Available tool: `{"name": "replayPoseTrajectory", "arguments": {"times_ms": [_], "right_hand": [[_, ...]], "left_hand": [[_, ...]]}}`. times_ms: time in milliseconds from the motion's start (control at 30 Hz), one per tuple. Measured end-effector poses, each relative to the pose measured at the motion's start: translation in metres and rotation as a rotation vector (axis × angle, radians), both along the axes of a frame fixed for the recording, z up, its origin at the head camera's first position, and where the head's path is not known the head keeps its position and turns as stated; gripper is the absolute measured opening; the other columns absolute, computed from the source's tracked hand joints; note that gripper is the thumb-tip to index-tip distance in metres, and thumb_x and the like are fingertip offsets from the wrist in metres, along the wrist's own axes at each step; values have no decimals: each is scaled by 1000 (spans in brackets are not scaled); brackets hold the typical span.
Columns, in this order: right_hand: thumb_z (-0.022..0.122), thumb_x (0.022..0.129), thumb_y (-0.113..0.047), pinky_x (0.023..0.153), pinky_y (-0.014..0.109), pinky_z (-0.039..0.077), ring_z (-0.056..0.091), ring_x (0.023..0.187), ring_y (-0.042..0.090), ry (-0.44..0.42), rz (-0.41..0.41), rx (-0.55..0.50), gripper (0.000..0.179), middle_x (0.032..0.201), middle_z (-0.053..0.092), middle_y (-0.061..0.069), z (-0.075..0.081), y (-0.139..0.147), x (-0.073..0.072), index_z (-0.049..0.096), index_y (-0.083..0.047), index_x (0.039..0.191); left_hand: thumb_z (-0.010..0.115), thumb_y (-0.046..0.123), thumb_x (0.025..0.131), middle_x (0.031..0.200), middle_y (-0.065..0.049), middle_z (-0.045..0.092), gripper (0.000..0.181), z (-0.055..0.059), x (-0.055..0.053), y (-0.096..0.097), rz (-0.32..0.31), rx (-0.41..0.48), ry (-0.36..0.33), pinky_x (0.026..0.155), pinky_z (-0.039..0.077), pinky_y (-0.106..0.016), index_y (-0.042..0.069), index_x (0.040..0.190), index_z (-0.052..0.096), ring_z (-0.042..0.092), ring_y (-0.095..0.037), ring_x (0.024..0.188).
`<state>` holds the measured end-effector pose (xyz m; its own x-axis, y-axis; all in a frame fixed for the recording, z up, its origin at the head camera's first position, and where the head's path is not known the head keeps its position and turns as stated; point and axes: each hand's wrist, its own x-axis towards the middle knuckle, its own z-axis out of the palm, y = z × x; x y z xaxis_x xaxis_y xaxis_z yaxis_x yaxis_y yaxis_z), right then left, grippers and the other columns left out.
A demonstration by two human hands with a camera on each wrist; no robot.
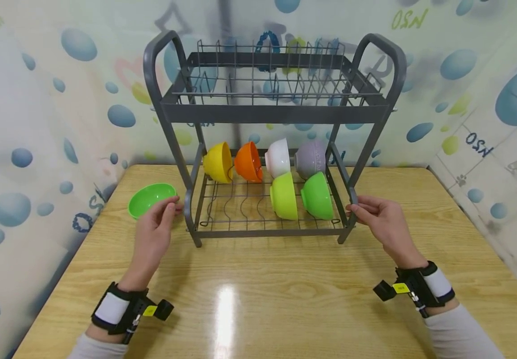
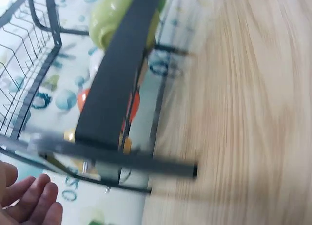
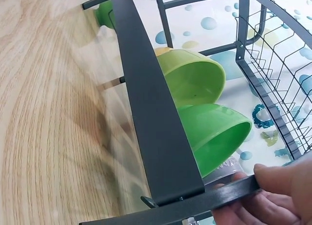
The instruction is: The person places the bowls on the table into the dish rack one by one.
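Observation:
A grey two-tier dish rack stands on the wooden table. My right hand pinches the right side of its lower frame; in the right wrist view, the thumb lies on the bar, with fingers beneath. At the opposite side, my left hand is beside the frame, fingers loosely bent and holding nothing. A small gap separates its fingers from the bar in the left wrist view. Tilted bowls fill part of the lower tier: yellow, orange, white, purple, lime and green.
Left of the rack, a shallow green bowl sits on the table, partly behind my left hand. The rack's upper wire basket bears no dishes. A patterned curtain hangs behind and at the sides.

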<state>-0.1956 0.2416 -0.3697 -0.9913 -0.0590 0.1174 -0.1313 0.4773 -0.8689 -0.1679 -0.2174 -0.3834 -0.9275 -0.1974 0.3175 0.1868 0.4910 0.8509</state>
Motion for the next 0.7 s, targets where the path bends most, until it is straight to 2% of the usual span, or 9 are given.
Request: {"name": "replayPoseTrajectory", "arguments": {"times_ms": [67, 100, 167, 233, 300, 400, 533, 700], "right_hand": [[57, 95, -31, 77, 17, 55, 68, 92, 4, -5, 3, -3, 50, 113, 68, 23, 0, 0, -1, 55, 3, 131], [57, 95, -31, 77, 17, 55, 69, 93, 6, -6, 5, -5, 50, 113, 68, 22, 0, 0, -1, 56, 3, 131], [58, 94, -31, 77, 18, 55, 70, 94, 11, -4, 9, -11, 50, 113, 68, 22, 0, 1, -1, 56, 3, 130], [58, 94, -30, 77, 18, 55, 70, 95, 13, 1, 13, -14, 49, 112, 69, 22, 0, 1, -1, 56, 4, 130], [58, 94, -29, 77, 19, 55, 70, 94, 11, 6, 17, -13, 49, 112, 69, 22, 0, 1, -1, 56, 4, 130], [58, 94, -29, 77, 22, 56, 69, 92, 6, 9, 20, -10, 49, 112, 68, 23, 0, 2, -1, 56, 4, 131], [58, 94, -30, 78, 27, 56, 68, 90, 1, 4, 18, 5, 49, 113, 67, 24, 0, 2, -1, 56, 3, 131], [58, 95, -30, 77, 25, 56, 67, 89, -2, -1, 14, 20, 50, 113, 68, 23, 0, 1, -1, 55, 3, 132]], "left_hand": [[46, 26, 100, 110, -16, 69, 37, -1, -2, -8, 55, -114, 109, 79, 44, -6, 2, 125, 61, 61, -3, 93], [49, 22, 99, 108, -17, 69, 34, -1, -3, -12, 79, -168, 158, 79, 46, -10, 1, 122, 62, 63, -8, 94], [52, 17, 98, 106, -19, 69, 31, -1, -5, -20, 105, -273, 232, 83, 50, -21, -1, 120, 63, 64, -20, 95], [54, 14, 96, 107, -22, 67, 30, 0, -6, -28, 102, -364, 267, 85, 51, -37, -4, 119, 62, 62, -32, 98], [56, 12, 95, 108, -24, 65, 30, 2, -8, -35, 96, -454, 268, 85, 49, -50, -5, 119, 61, 60, -38, 100], [57, 12, 94, 112, -26, 63, 30, 4, -8, -42, 93, -578, 226, 87, 46, -56, -6, 118, 60, 57, -42, 105], [61, 12, 92, 114, -28, 62, 32, 5, -10, -47, 78, -702, 183, 90, 46, -58, -7, 118, 60, 56, -45, 107], [64, 10, 89, 110, -28, 64, 32, 2, -13, -50, 52, -790, 191, 86, 48, -56, -7, 116, 61, 58, -44, 101]]}}
